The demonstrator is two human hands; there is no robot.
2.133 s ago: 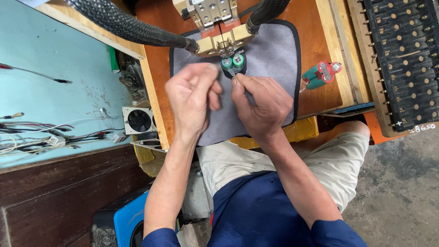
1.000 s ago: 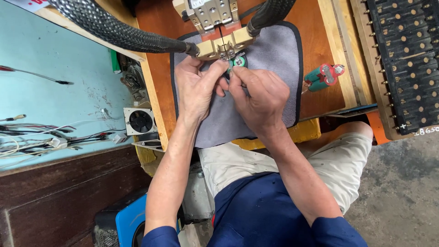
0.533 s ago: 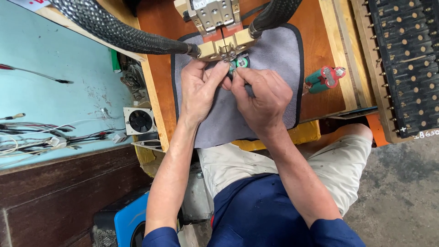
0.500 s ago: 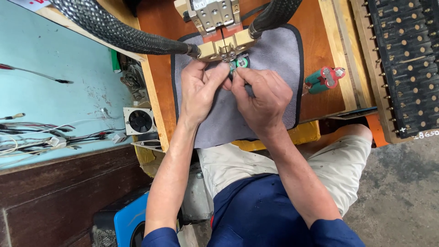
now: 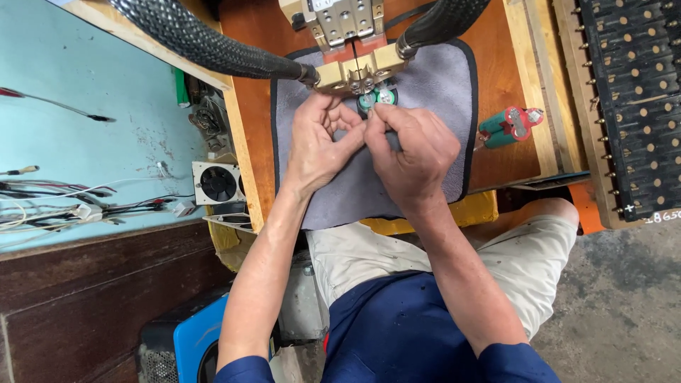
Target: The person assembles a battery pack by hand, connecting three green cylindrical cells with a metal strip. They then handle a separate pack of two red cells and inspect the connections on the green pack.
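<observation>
My left hand [image 5: 319, 142] and my right hand [image 5: 415, 152] meet over a grey mat [image 5: 440, 85], fingertips pinched on a small pack of green cylindrical cells [image 5: 376, 99]. The pack is held up right under the brass tips of a spot-welder head [image 5: 355, 71], from which two thick black braided cables [image 5: 206, 46] run off. Only the cells' top ends show; my fingers hide the rest.
A second green-and-red cell pack [image 5: 509, 126] lies on the orange-brown wooden bench [image 5: 248, 28] right of the mat. A black tray of studded parts [image 5: 631, 106] stands at far right. At left, a light blue surface carries loose wires [image 5: 64, 206] and a small fan [image 5: 218, 183].
Both hands have carried the green cell pack up the mat, from a little below the welder head to directly under its tips. The spare pack at right has stayed put.
</observation>
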